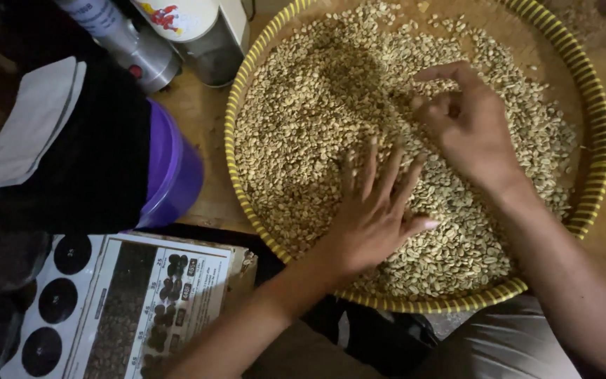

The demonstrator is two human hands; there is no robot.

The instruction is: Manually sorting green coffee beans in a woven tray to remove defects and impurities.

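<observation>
Fingers of the left hand (376,210) lie spread and flat on the pale beans (303,126), palm down, fingertips pointing to the far side. Those of the right hand (468,123) are bunched and curled, tips drawn together among the beans as if nipping at some; whether a bean is actually held I cannot tell.

All the beans lie in a wide, round, shallow basket (590,98) with a yellow striped rim, and both hands rest inside it. Most of the heap spreads left and far from the hands, so the left hand is nearer to it.

On the near left lies a flat printed chart (152,295), white with dark round patches and small bean pictures. Beside it stands a purple tub (173,172), partly under dark cloth. Far left stand two metal cylinders (198,42) with white labels.
</observation>
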